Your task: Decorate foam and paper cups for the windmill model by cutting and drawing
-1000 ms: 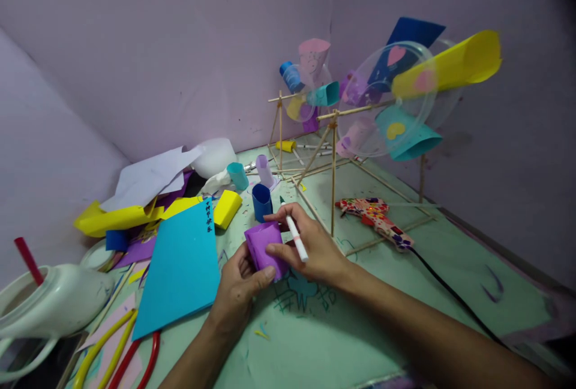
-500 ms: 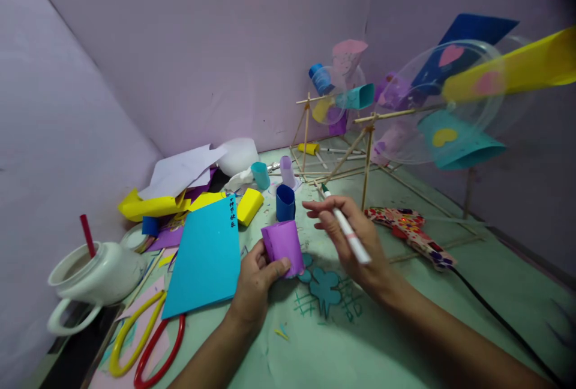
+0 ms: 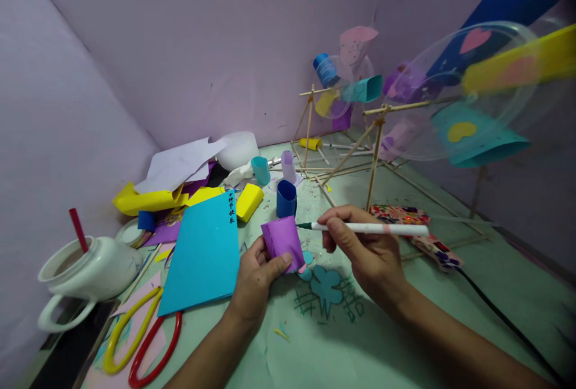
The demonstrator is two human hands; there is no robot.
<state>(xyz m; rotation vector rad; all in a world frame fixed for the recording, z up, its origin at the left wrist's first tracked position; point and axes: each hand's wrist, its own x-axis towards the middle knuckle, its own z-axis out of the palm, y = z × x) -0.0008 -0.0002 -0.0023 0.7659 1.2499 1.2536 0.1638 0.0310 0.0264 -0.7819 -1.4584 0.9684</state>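
Marker (image 3: 378, 229) in right fingers (image 3: 345, 238), purple tube (image 3: 284, 239) in left (image 3: 275, 267)

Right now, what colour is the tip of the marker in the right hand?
The marker tip is dark green, best seen in the head view.

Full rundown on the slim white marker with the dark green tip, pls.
The slim white plastic-looking marker has a tapered dark green tip, seemingly uncapped, and a pink band toward its rear. The person's right hand pinches it near the tip, almost level in view. It points at the purple rolled-sheet tube; contact is unclear.
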